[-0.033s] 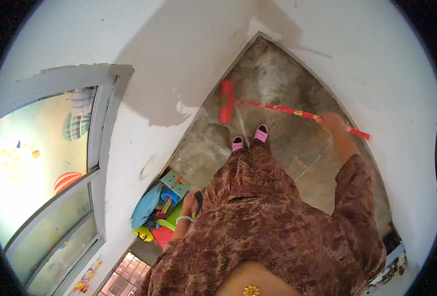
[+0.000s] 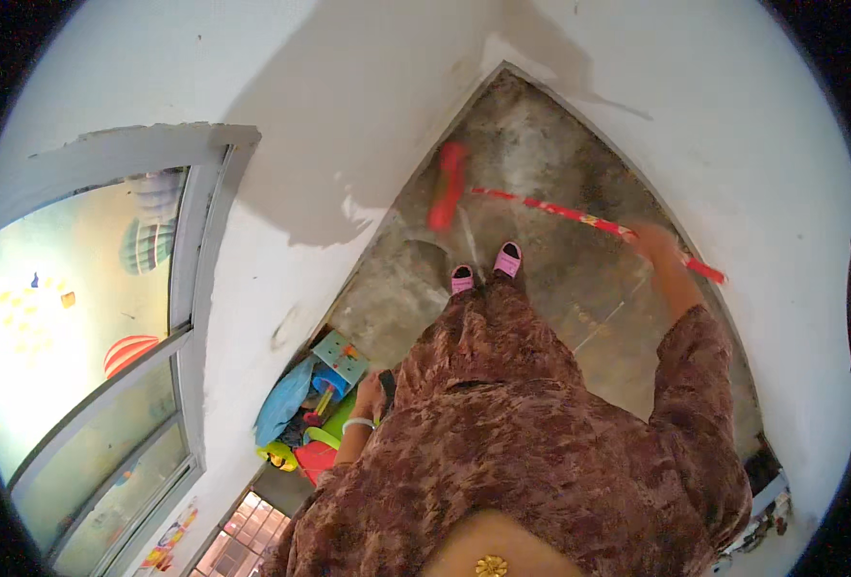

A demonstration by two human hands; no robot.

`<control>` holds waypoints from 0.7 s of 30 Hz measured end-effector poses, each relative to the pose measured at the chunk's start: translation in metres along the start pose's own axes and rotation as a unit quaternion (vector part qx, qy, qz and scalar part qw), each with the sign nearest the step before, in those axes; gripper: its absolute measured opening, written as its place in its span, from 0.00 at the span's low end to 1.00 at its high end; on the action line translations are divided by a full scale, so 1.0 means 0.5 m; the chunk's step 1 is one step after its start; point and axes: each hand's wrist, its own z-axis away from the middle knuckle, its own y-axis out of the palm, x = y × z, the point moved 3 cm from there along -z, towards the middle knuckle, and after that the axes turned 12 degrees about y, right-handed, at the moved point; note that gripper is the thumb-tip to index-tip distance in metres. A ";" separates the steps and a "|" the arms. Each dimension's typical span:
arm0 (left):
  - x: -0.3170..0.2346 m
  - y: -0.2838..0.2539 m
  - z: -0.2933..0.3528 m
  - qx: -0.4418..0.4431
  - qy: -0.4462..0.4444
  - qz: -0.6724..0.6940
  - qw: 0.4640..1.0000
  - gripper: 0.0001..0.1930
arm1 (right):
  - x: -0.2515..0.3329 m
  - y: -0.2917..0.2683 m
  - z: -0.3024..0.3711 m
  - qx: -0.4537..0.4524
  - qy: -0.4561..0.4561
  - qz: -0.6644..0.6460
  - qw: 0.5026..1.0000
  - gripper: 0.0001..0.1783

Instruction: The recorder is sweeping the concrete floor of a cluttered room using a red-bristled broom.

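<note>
My right hand [image 2: 654, 242] is closed round the long red patterned handle of a broom [image 2: 579, 217], near its upper end. The handle slants out to the left over the floor. Its red head [image 2: 448, 188] is blurred by motion and lies close to the left wall, ahead of my feet. My left hand [image 2: 372, 394] is at my left side, its fingers curled against a small dark object [image 2: 387, 387] that I cannot make out. A pale bracelet is on that wrist.
Bare concrete floor [image 2: 531, 144] narrows to a corner between two white walls. Pink slippers [image 2: 508, 258] are on my feet. A pile of colourful plastic things [image 2: 325, 385] lies by the left wall, beside my left hand. Above it is a grey-framed window [image 2: 183, 288].
The broom head has shifted a little forward and to the right, and its tilt has changed. My right hand has moved slightly right and nearer. My left hand has barely moved.
</note>
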 end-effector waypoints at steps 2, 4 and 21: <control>0.026 -0.013 -0.013 -0.006 -0.089 0.078 0.993 0.14 | -0.059 0.029 0.030 0.006 0.032 -0.048 0.998 0.24; 0.040 -0.019 -0.062 0.000 -0.166 0.158 0.973 0.14 | -0.151 0.107 0.075 0.017 0.097 -0.037 0.994 0.23; -0.092 -0.129 -0.187 -0.056 -0.310 0.456 0.833 0.14 | -0.282 0.335 0.701 0.002 0.303 -0.127 0.945 0.25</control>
